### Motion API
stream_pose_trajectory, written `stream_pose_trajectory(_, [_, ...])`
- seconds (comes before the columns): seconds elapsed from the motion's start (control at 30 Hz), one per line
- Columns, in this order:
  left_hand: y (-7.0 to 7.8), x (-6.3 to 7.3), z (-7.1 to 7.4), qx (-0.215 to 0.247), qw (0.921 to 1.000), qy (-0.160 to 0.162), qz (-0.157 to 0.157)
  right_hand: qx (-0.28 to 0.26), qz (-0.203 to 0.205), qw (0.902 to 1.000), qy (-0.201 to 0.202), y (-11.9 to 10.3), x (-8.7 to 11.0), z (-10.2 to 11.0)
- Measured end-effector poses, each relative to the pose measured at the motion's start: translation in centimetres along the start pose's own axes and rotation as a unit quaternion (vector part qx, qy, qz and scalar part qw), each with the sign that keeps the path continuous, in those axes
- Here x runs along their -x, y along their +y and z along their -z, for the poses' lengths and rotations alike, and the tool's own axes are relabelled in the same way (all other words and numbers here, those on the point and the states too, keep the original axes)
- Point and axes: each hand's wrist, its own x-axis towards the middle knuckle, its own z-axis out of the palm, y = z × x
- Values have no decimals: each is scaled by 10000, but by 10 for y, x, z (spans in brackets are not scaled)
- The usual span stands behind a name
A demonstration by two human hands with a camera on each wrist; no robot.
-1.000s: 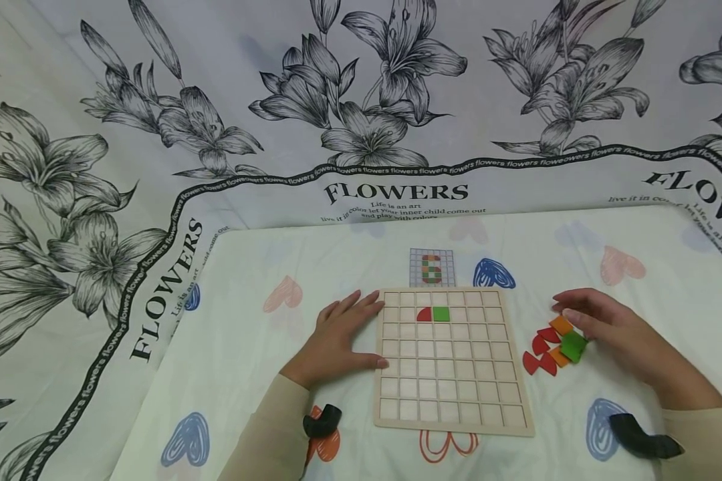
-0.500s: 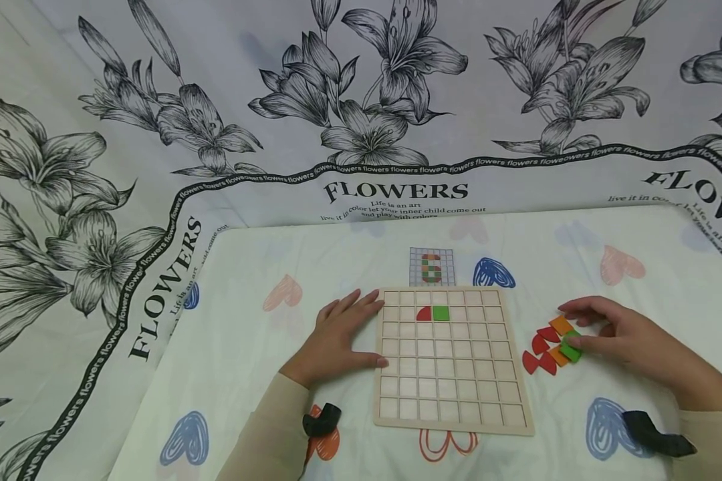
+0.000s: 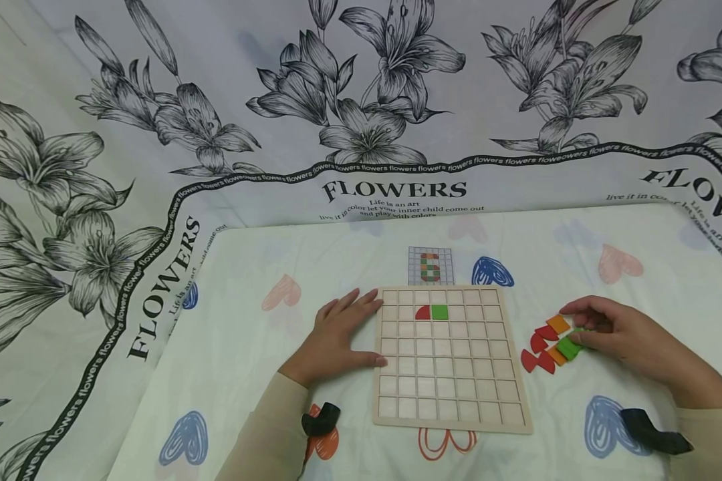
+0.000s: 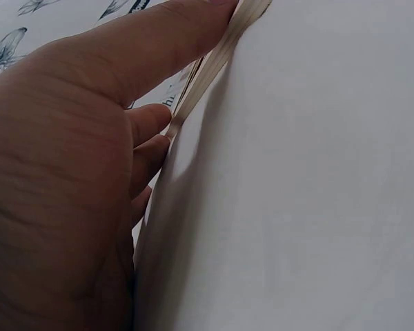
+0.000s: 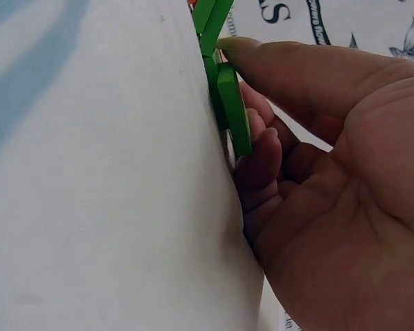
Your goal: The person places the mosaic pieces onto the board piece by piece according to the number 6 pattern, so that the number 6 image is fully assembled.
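In the head view my left hand (image 3: 335, 335) lies along the left edge of a wooden grid board (image 3: 453, 387), its thumb and fingertips touching the frame. The left wrist view shows the board's pale side (image 4: 210, 69) under the thumb. On the board sit a red quarter-circle tile (image 3: 423, 312) and a green square tile (image 3: 440, 312), side by side in the second row. Right of the board, my right hand (image 3: 628, 341) pinches a green square tile (image 5: 234, 110) between thumb and curled fingers. Other green tiles (image 5: 210, 21) lie right against it.
Beside the right hand lies a loose pile with orange tiles (image 3: 557, 325) and several red quarter-circle tiles (image 3: 528, 361). Behind the board is a small pattern card (image 3: 414, 267) with a coloured figure 6 on a grid. A heart-print cloth (image 3: 247, 361) covers the table.
My right hand has drawn its thumb onto the green tiles and curled its fingers, and one green tile has shifted toward it. The left hand and board stay put.
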Motion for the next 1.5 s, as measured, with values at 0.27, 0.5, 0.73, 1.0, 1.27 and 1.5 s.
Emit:
stream_pose_trajectory(0.27, [-1, 0, -1, -4, 10000, 16, -12, 323, 67, 9994, -105, 4, 4, 5])
stream_pose_trajectory(0.5, [0, 0, 0, -13, 10000, -1, 22, 646, -125, 9974, -297, 9, 10, 11])
stream_pose_trajectory(0.73, [-1, 1, 0, 30, 10000, 12, 34, 651, -394, 9967, -284, 6, 6, 11])
stream_pose_trajectory(1.0, [-2, 1, -1, 6, 10000, -17, 56, 620, -399, 9971, -195, 7, 7, 12])
stream_pose_trajectory(1.27, [-2, 0, -2, -22, 10000, 16, 10, 438, -401, 9982, -25, 7, 9, 13])
stream_pose_trajectory(1.5, [-2, 0, -2, -16, 10000, 8, -9, 340, -399, 9985, 128, 8, 10, 13])
